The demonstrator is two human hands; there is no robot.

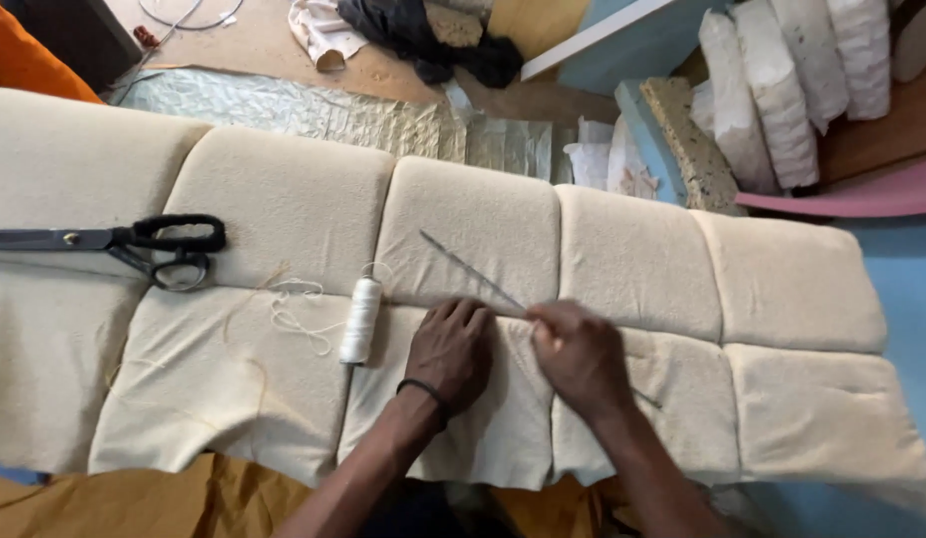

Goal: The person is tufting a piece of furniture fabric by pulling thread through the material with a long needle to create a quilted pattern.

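A long cream upholstered cushion (632, 259), tufted into square panels, lies across the view. My left hand (451, 349) presses flat on its fabric near the front edge, fingers slightly apart, a dark band on the wrist. My right hand (579, 351) pinches a long thin metal needle (471, 269) that slants up and to the left over a seam. A spool of white thread (360, 320) lies just left of my left hand, with loose thread (294, 309) curled beside it.
Large black-handled scissors (134, 244) rest on the cushion at the left. Behind the cushion lie crumpled plastic sheeting (363, 115), dark cloth (433, 40) and white foam pieces (782, 80) on a blue frame at the right. Brown fabric (164, 503) hangs below the front edge.
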